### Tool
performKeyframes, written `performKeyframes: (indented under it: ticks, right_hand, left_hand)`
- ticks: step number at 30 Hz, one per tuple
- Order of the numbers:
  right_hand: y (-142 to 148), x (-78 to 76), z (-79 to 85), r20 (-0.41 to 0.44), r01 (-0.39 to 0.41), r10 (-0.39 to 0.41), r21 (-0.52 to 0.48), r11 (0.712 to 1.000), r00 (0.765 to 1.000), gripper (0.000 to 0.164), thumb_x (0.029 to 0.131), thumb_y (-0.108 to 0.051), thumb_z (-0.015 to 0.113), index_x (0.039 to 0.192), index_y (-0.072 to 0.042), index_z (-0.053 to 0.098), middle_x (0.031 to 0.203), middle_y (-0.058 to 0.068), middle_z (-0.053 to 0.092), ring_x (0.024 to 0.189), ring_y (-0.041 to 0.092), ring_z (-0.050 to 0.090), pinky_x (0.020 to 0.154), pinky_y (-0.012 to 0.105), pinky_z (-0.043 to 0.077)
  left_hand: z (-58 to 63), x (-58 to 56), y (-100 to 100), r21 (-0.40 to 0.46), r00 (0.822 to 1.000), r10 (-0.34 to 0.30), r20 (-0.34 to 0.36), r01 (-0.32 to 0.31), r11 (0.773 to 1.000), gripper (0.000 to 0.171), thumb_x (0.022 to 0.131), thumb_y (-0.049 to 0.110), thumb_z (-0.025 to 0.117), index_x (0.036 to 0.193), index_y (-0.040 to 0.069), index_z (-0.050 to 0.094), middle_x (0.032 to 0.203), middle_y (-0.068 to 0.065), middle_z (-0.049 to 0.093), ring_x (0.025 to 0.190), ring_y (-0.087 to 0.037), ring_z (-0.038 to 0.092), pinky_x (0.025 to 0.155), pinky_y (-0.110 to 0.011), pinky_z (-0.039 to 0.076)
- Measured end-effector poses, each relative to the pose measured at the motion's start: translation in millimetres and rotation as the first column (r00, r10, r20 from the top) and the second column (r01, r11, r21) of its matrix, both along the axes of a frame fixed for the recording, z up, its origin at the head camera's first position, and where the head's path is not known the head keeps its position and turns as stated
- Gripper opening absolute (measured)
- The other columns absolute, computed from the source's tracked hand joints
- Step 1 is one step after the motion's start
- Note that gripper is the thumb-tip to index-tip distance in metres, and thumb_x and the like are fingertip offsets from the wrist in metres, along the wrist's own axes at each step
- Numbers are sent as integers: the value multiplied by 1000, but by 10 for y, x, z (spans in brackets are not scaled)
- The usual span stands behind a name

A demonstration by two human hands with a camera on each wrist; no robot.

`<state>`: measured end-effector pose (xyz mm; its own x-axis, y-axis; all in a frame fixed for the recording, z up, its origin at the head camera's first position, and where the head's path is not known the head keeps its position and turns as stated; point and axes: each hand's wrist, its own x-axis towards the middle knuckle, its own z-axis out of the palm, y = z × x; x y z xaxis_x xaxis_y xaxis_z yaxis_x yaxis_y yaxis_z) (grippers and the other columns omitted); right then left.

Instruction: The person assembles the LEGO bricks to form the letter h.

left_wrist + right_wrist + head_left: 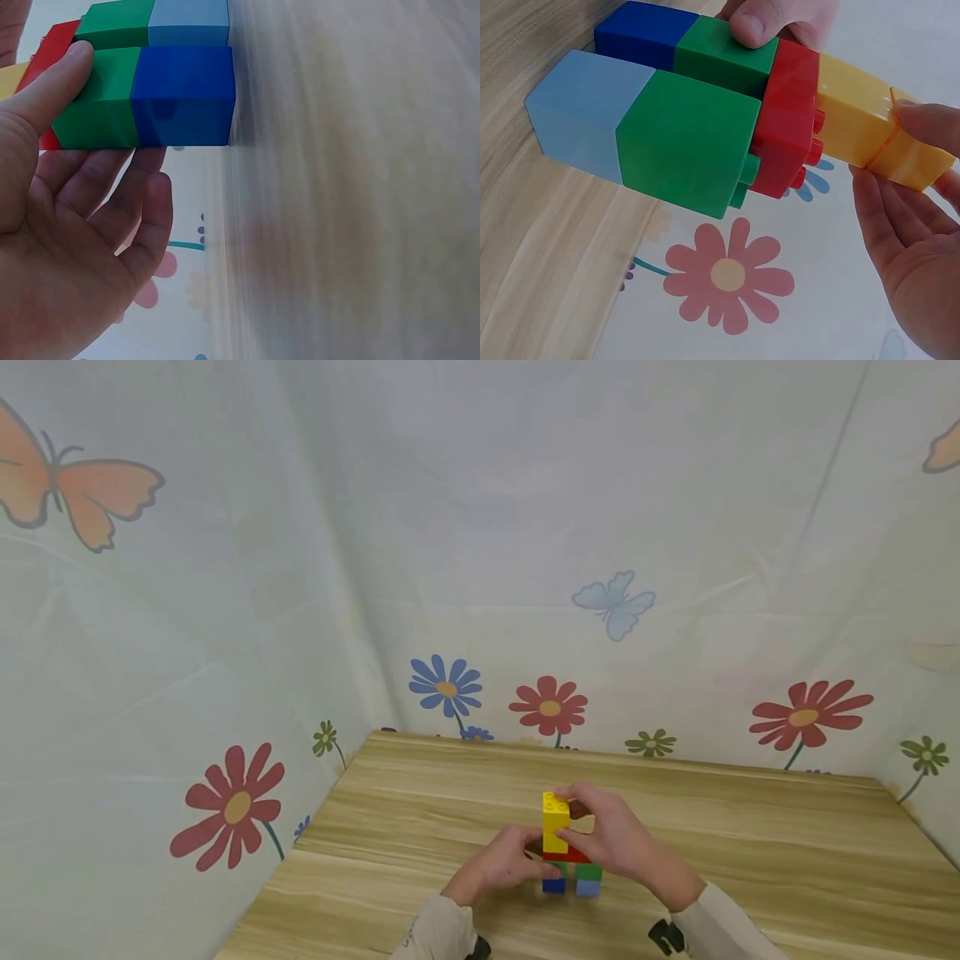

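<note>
A small toy-brick structure stands on the table in front of me. Its two legs are a dark blue brick point(184, 97) under a green brick point(105, 97), and a light blue brick point(589, 112) under a second green brick point(686, 142). Across both legs lies a red brick point(786, 112), and two yellow bricks are stacked on its left end. My left hand point(510, 860) grips the left green brick between thumb and fingers. With thumb and fingertips, my right hand point(611, 835) pinches the upper yellow brick point(919, 154), which sits slightly askew on the lower yellow brick point(855, 109).
The wood-grain table point(420, 793) extends around the structure. Behind it and at the sides hangs a pale curtain point(480, 527) printed with flowers and butterflies, meeting the table's far edge.
</note>
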<state>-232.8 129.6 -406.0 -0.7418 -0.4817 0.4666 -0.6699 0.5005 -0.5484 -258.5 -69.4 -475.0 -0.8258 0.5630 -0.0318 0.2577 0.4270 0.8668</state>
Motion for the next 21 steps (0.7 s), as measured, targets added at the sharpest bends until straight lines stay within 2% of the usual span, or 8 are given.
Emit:
performKeyframes:
  ticks: [13,21]
  right_hand:
    - [-10,22,-33,-67,56,-55,10,998,996,44,74,-6,81,112,-11,59,109,-1,63,88,12,59,78,27,52]
    - [-13,30,-23,-37,83,-83,9,997,996,44,73,-9,82,110,-14,60,104,-5,63,85,14,58,77,30,52]
  left_hand:
    - [-4,-3,2,0,1000,-1,-12,1,1000,25,82,21,75,106,20,68,93,13,66,83,-5,59,77,-24,47]
    - [-9,-10,1,-21,1000,-4,-8,4,1000,26,83,24,74,108,21,67,95,14,66,84,-5,59,78,-24,47]
